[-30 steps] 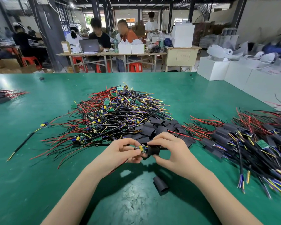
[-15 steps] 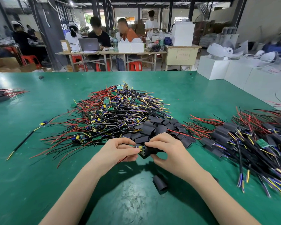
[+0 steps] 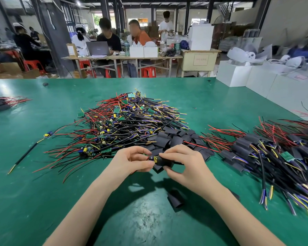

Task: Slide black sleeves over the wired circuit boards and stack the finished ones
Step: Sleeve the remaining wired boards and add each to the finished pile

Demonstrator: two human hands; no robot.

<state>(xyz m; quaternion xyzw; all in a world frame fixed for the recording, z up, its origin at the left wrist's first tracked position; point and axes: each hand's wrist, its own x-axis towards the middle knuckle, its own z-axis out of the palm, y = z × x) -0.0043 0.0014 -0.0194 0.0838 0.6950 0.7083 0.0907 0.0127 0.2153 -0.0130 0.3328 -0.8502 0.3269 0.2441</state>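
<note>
My left hand (image 3: 132, 161) pinches a small wired circuit board (image 3: 153, 158) with a yellow part; its red wires run back under the palm. My right hand (image 3: 183, 163) grips a black sleeve (image 3: 164, 161) whose open end covers part of the board. Both hands hover just above the green table (image 3: 43, 192), in front of the big heap of bare wired boards (image 3: 124, 123). Loose black sleeves (image 3: 171, 139) lie in a pile behind my hands. The stack of sleeved boards (image 3: 267, 153) spreads out at the right.
One stray black sleeve (image 3: 175, 200) lies on the table near my right forearm. A single wired board (image 3: 48, 134) with a long black lead sits at the left. More sleeved pieces (image 3: 2, 102) lie at the far left edge. White boxes (image 3: 256, 80) line the right side.
The sleeve has slid further left over the board, so less of the board shows. Both hands rose slightly and stayed together.
</note>
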